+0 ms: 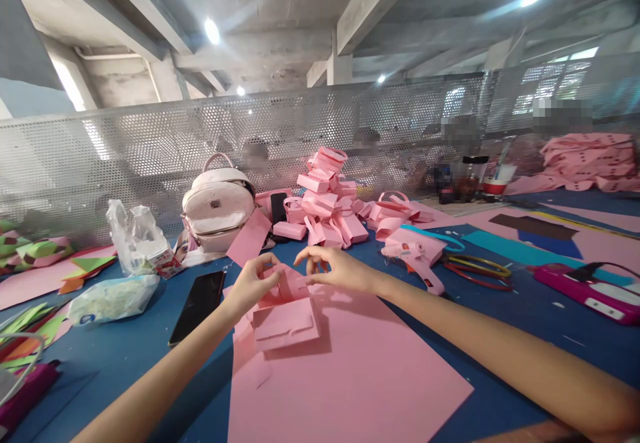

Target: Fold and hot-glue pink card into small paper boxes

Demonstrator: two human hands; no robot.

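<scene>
Hands meet at the centre of the frame over a half-folded pink paper box (286, 315). The left hand (253, 284) pinches the box's upper left flap between thumb and fingers; the right hand (334, 268) pinches the strip at its upper right edge, fingers curled. The box lies just below both hands, its long axis running left to right, resting on the top corner of a large pink sheet (350, 376) on the blue desk (500, 323). Both hands are about equally near. A black phone (197, 304) lies close on the left; a pink glue gun (417, 259) sits near on the right. Open room spreads toward the lower frame; a pile of finished boxes (327, 199) stands behind.
</scene>
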